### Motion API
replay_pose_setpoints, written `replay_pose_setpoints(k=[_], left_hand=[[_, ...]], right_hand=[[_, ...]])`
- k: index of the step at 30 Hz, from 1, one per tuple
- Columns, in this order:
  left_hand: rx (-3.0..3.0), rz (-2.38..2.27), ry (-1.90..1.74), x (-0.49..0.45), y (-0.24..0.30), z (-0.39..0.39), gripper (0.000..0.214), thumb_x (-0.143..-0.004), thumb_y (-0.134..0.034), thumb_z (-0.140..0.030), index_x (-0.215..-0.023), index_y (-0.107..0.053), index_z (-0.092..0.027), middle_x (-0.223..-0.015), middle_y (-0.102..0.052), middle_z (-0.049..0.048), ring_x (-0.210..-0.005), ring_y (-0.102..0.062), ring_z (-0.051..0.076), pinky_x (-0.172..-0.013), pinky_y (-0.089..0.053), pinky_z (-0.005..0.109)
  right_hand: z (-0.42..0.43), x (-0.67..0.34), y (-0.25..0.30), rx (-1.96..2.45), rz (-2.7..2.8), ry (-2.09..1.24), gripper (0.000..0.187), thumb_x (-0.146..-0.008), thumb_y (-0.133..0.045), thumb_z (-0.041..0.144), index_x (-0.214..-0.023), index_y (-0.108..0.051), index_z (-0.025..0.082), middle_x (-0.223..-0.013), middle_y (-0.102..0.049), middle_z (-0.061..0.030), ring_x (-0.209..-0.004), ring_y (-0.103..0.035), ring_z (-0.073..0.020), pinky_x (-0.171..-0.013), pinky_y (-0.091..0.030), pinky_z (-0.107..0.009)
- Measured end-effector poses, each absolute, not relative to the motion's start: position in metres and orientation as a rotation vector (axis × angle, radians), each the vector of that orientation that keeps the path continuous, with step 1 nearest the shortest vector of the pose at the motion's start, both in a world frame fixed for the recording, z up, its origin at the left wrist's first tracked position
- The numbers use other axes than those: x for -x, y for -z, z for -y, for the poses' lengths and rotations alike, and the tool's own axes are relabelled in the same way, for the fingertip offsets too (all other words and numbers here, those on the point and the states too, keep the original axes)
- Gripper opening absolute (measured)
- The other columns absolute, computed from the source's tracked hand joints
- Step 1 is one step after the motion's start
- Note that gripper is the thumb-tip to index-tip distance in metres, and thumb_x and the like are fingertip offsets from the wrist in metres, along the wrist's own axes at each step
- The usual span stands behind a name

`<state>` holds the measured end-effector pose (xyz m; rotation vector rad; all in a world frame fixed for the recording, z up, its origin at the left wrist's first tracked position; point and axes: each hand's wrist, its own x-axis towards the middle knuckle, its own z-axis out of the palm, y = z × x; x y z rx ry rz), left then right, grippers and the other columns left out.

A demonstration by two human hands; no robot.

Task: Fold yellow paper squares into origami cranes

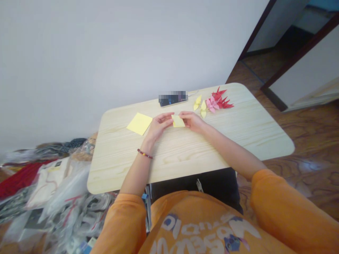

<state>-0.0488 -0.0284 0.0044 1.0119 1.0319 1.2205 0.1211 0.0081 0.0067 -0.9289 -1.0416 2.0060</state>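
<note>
My left hand (158, 126) and my right hand (192, 120) meet over the middle of a light wooden table (185, 155). Both pinch a small folded yellow paper (178, 121) between their fingertips, the left on its left edge, the right on its right edge. A flat yellow paper square (139, 123) lies on the table just left of my left hand. My left wrist wears a beaded bracelet (144, 153).
Folded paper figures lie at the table's far right: yellow (200, 104), pink (212, 104) and red (221, 98). A dark phone (172, 98) rests by the wall. Plastic bags and clutter (50, 190) crowd the floor at left. A wooden floor and doorway are at right.
</note>
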Motion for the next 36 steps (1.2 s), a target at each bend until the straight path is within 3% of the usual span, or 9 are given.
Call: replay_pose_setpoints(k=[3,10,15,21,29,36], left_hand=[[-0.980,-1.020,-1.212,0.046,-0.008,0.031,0.047,-0.047,-0.087,-0.040,-0.088,-0.073,-0.020,-0.087,-0.073,0.0065,-0.079,-0.068,0.019,-0.075,-0.055,0.032],[-1.049,-1.068,-1.275,0.050,0.002,0.029,0.031,-0.058,-0.081,-0.033,-0.085,-0.074,-0.018,-0.080,-0.073,0.0043,-0.071,-0.066,0.014,-0.071,-0.053,0.027],[-1.001,-1.293,-1.437,0.050,0.009,0.025,0.029,-0.059,-0.081,-0.040,-0.072,-0.073,-0.015,-0.074,-0.072,0.0056,-0.063,-0.064,0.014,-0.062,-0.050,0.026],[-0.864,-1.372,-1.550,0.048,0.010,0.021,0.034,-0.053,-0.083,-0.040,-0.071,-0.070,-0.015,-0.072,-0.071,0.0050,-0.066,-0.064,0.016,-0.064,-0.050,0.028],[-0.857,-1.191,-1.506,0.043,0.003,0.026,0.044,-0.054,-0.082,-0.041,-0.078,-0.050,-0.022,-0.057,-0.064,-0.0038,-0.052,-0.060,0.012,-0.051,-0.043,0.021],[-1.154,-1.336,-1.503,0.042,0.005,0.029,0.024,-0.066,-0.075,-0.035,-0.081,-0.069,-0.018,-0.080,-0.071,0.0052,-0.073,-0.065,0.015,-0.065,-0.048,0.024]], right_hand=[[-0.005,-0.120,-0.009,0.869,0.937,-2.113,0.013,-0.063,-0.064,0.018,-0.064,-0.051,0.016,-0.055,-0.043,0.0041,-0.047,-0.035,-0.0058,-0.037,-0.015,-0.018],[-0.005,-0.117,-0.004,0.917,0.988,-2.016,0.016,-0.061,-0.067,0.021,-0.063,-0.052,0.016,-0.053,-0.044,0.0044,-0.046,-0.039,-0.0060,-0.037,-0.016,-0.018],[-0.008,-0.117,0.001,0.939,1.128,-1.795,0.022,-0.060,-0.072,0.032,-0.069,-0.062,0.014,-0.058,-0.058,0.0009,-0.048,-0.048,-0.0073,-0.041,-0.029,-0.019],[-0.008,-0.118,0.000,0.924,1.150,-1.781,0.031,-0.057,-0.079,0.040,-0.070,-0.068,0.014,-0.068,-0.066,-0.0031,-0.058,-0.056,-0.0096,-0.052,-0.044,-0.022],[-0.010,-0.118,0.006,0.933,1.056,-1.799,0.028,-0.054,-0.081,0.032,-0.068,-0.068,0.012,-0.062,-0.061,-0.0009,-0.055,-0.052,-0.0072,-0.048,-0.038,-0.019],[-0.010,-0.118,0.002,0.926,1.021,-1.823,0.027,-0.053,-0.082,0.030,-0.064,-0.065,0.011,-0.058,-0.057,0.0002,-0.052,-0.045,-0.0046,-0.043,-0.027,-0.018]])
